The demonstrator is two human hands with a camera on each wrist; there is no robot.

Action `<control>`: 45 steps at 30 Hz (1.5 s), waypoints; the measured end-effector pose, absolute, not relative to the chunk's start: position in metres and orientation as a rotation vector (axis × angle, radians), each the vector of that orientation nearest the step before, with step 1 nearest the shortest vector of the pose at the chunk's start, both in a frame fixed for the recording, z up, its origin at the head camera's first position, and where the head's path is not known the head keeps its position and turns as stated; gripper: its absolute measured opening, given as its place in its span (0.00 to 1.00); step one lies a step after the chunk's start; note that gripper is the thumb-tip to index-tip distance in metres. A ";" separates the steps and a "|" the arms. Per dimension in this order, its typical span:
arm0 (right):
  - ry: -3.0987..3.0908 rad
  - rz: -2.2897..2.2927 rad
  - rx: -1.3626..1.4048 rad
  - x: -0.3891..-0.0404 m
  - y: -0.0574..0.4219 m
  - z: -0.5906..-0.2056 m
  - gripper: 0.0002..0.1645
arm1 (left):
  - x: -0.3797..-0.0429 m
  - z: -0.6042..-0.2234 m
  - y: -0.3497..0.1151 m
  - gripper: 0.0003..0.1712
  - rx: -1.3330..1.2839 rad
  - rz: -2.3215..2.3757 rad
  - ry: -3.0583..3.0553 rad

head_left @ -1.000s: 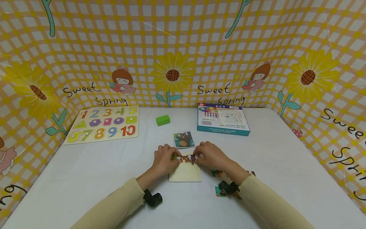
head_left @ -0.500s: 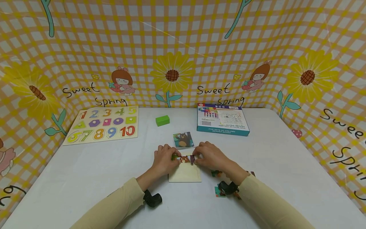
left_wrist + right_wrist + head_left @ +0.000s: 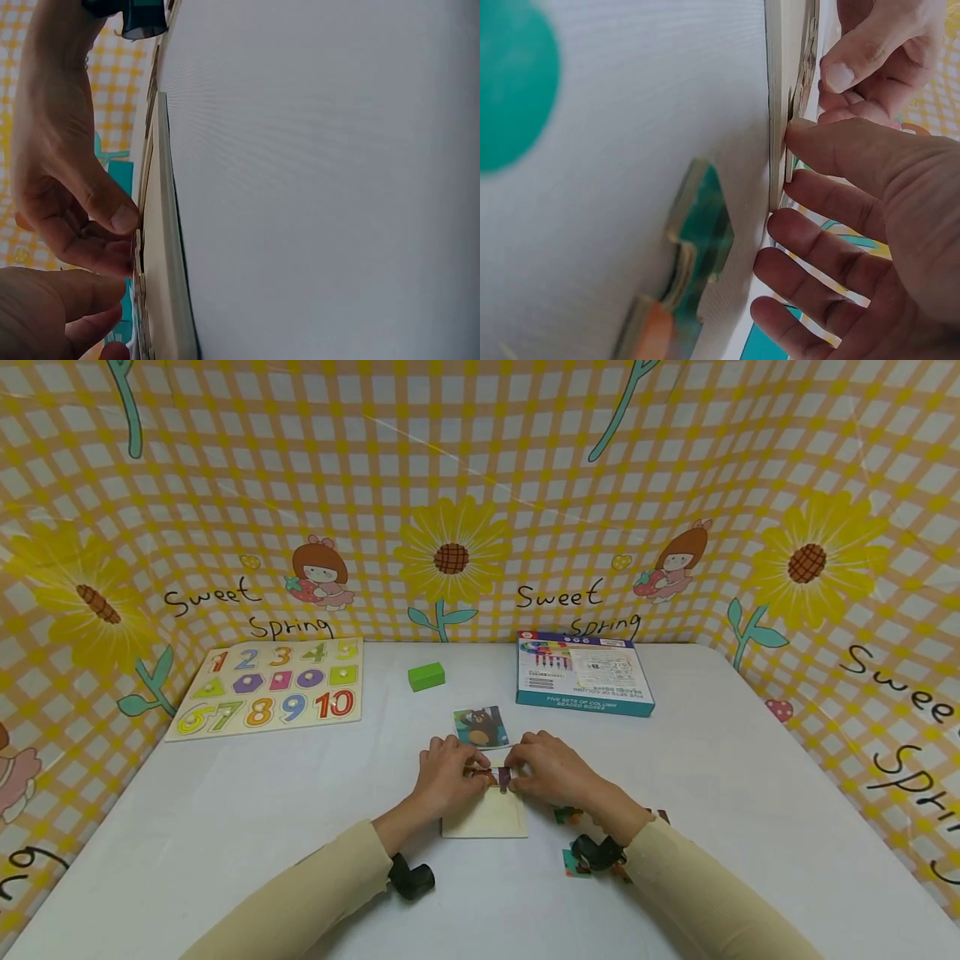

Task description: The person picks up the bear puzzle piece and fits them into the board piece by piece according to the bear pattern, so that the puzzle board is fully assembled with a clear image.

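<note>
Puzzle pc (image 3: 505, 778) in R grip (image 3: 555, 767); L grip (image 3: 448, 774) near.

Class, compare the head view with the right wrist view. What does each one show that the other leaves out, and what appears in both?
Only the head view shows the number board, the green block, the bear card and the person's sleeves.

Only the right wrist view shows the palm side of the right hand and, close up, the thickness of a teal puzzle piece.

Both share the right hand itself, the left hand, the pale board, the white tabletop and the checked cloth.
</note>
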State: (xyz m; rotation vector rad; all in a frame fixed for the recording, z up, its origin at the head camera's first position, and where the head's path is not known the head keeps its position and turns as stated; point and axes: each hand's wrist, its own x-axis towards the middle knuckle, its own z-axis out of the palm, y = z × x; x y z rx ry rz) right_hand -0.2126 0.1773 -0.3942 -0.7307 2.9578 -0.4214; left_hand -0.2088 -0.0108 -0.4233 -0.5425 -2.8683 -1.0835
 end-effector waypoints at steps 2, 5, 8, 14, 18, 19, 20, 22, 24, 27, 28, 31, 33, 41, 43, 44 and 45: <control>2.952 -0.424 -0.722 -0.213 0.177 -0.394 0.13 | -0.209 -0.424 -0.008 0.07 -0.548 -1.086 -2.869; 2.950 -0.422 -0.715 -0.213 0.177 -0.394 0.13 | -0.210 -0.425 -0.006 0.07 -0.569 -1.074 -2.867; 2.952 -0.414 -0.713 -0.213 0.176 -0.395 0.14 | -0.211 -0.427 -0.004 0.06 -0.589 -1.045 -2.870; 2.960 -0.412 -0.730 -0.212 0.177 -0.395 0.13 | -0.211 -0.428 -0.002 0.06 -0.592 -0.985 -2.889; 2.963 -0.408 -0.744 -0.212 0.178 -0.395 0.13 | -0.210 -0.426 -0.002 0.06 -0.582 -0.986 -2.897; 2.962 -0.409 -0.743 -0.212 0.178 -0.394 0.13 | -0.210 -0.426 -0.002 0.06 -0.580 -0.986 -2.897; 2.961 -0.410 -0.740 -0.212 0.178 -0.394 0.13 | -0.210 -0.426 -0.002 0.06 -0.580 -0.986 -2.896; 2.960 -0.410 -0.732 -0.212 0.177 -0.395 0.13 | -0.209 -0.426 -0.001 0.06 -0.579 -0.978 -2.894; 2.957 -0.413 -0.722 -0.212 0.177 -0.395 0.13 | -0.208 -0.426 -0.001 0.06 -0.577 -0.968 -2.894; 2.958 -0.412 -0.719 -0.213 0.177 -0.395 0.13 | -0.208 -0.426 -0.001 0.05 -0.572 -0.966 -2.891; 2.958 -0.411 -0.720 -0.213 0.177 -0.395 0.13 | -0.208 -0.426 -0.001 0.05 -0.570 -0.965 -2.890; 2.957 -0.416 -0.724 -0.212 0.177 -0.395 0.13 | -0.207 -0.427 -0.002 0.05 -0.566 -0.969 -2.884; 2.955 -0.419 -0.727 -0.212 0.177 -0.394 0.13 | -0.207 -0.427 -0.002 0.04 -0.566 -0.971 -2.881; 2.945 -0.432 -0.733 -0.213 0.177 -0.394 0.13 | -0.205 -0.424 -0.004 0.05 -0.565 -0.965 -2.880; 2.944 -0.434 -0.733 -0.213 0.177 -0.394 0.13 | -0.204 -0.423 -0.005 0.07 -0.561 -0.953 -2.879; 2.944 -0.436 -0.733 -0.212 0.177 -0.394 0.13 | -0.203 -0.422 -0.007 0.07 -0.558 -0.947 -2.880; 2.944 -0.437 -0.732 -0.212 0.177 -0.394 0.13 | -0.202 -0.422 -0.008 0.08 -0.553 -0.946 -2.880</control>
